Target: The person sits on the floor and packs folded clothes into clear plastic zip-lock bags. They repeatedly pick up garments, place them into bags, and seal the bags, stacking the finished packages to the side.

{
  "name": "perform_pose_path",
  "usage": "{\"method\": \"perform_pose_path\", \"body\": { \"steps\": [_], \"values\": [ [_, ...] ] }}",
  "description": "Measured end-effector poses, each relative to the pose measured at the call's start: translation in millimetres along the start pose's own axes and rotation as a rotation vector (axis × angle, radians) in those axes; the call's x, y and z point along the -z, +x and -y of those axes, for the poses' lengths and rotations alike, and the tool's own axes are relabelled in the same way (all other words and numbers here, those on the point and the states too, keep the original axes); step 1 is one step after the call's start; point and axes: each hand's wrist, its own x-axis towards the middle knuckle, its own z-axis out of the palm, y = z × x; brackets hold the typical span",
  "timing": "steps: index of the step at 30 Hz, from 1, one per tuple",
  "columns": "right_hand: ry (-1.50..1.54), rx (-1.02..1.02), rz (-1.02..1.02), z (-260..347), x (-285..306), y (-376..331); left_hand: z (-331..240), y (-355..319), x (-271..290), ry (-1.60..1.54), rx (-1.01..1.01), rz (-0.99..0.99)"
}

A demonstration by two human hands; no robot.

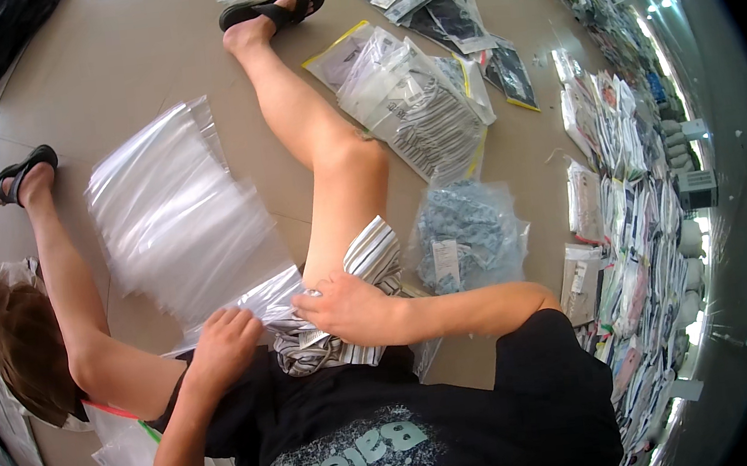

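Left hand (pixel 223 340) fingers pinched a clear bag's (pixel 262 301) mouth; right hand (pixel 345 307) fingers gripped the striped garment (pixel 367 261). White-labelled packets (pixel 419 105) lay on floor.

The left hand (pixel 224 341) covers the clear bag's (pixel 273 296) mouth; the striped garment (pixel 344 300) lies partly under the right hand (pixel 345 307) (its lower folds hidden). Shelf packets (pixel 635 205) blur at the rim.

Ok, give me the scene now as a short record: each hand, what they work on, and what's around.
left hand: grips the mouth of a clear bag
right hand: presses on a striped garment at the bag's mouth
lap: garment rests on it
left of leg: stack of clear bags on the floor
right of leg: packed garments
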Motion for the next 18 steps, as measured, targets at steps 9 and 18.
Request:
{"method": "perform_pose_path", "body": {
  "steps": [9, 18],
  "values": [
    [0.006, 0.056, -0.075, -0.4, -5.1, 3.1, -9.3, 25.6, -8.9, -0.507, 0.228, -0.010],
    [0.015, 0.093, 0.109, -4.1, -11.0, 7.0, -14.8, 36.7, -6.3, -0.501, 0.200, 0.111]
  ]
}}
